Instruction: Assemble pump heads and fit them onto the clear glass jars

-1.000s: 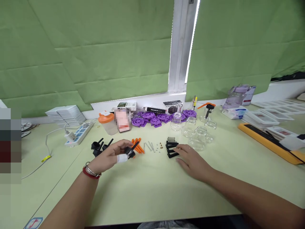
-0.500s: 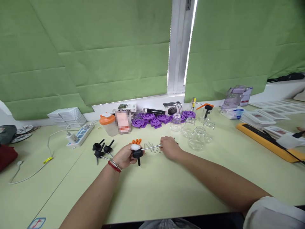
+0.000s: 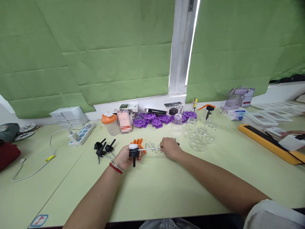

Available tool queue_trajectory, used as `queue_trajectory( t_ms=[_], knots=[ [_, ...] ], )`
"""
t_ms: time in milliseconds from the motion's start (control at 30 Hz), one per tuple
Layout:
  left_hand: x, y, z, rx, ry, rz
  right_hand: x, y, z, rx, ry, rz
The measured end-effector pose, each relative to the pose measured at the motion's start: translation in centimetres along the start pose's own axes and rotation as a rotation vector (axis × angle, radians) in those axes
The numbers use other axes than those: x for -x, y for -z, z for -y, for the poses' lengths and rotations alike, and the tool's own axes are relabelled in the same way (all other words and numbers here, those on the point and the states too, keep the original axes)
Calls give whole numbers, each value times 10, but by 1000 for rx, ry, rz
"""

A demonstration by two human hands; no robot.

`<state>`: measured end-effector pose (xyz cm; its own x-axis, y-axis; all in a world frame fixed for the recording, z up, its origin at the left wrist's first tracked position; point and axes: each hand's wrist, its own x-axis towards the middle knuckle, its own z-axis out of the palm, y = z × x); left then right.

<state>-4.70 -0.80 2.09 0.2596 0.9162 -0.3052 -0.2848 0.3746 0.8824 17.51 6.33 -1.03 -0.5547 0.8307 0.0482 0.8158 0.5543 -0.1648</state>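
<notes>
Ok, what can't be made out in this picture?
All in the head view:
Right hand: anything in its grasp, hidden by the hand's own back.
Dark piece beyond it: mostly hidden by that hand.
Phone: details blurred by pixel blocks.
Loose bits: too small to identify.
Red item: cut off by the left edge.

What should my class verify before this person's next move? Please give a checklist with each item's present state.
1. Black fitting held in the left hand: ok.
2. Metal rod projecting from the fitting toward the right hand: ok.
3. Right hand gripping the rod's far end: cannot tell; the contact is unclear.
4. Orange levers fully visible: not ok; the left hand and fitting partly cover them.
5. Glass vessels apart from both hands: ok.
</notes>
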Motion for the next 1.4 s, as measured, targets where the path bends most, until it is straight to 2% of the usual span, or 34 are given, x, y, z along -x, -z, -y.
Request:
queue_trajectory(
  t_ms=[167,433,633,767,867,967,1100,1233,1400],
  knots=[
    [1,1,2,-25,49,29,-1,-1,-4,-34,-12,-20],
    [-4,9,7,13,5,49,-1,-1,-7,-69,-17,-7],
    [-3,9,6,47,27,3,2,5,-4,-155,-10,-54],
    [1,7,5,11,-13,86,8,14,-5,-381,-36,-164],
    [4,4,6,-82,-43,178,18,19,-4,-703,-123,-198],
    [6,0,7,-127,-49,216,36,22,-2,-1075,-232,-167],
    [3,-6,10,-180,-61,141,62,18,-1,-1337,-320,-105],
    [-2,-12,15,-243,-36,-5,75,4,-4,-1456,-379,-109],
    [-2,-21,26,-273,3,-46,79,-11,-7,-1495,-392,-132]
  ],
)
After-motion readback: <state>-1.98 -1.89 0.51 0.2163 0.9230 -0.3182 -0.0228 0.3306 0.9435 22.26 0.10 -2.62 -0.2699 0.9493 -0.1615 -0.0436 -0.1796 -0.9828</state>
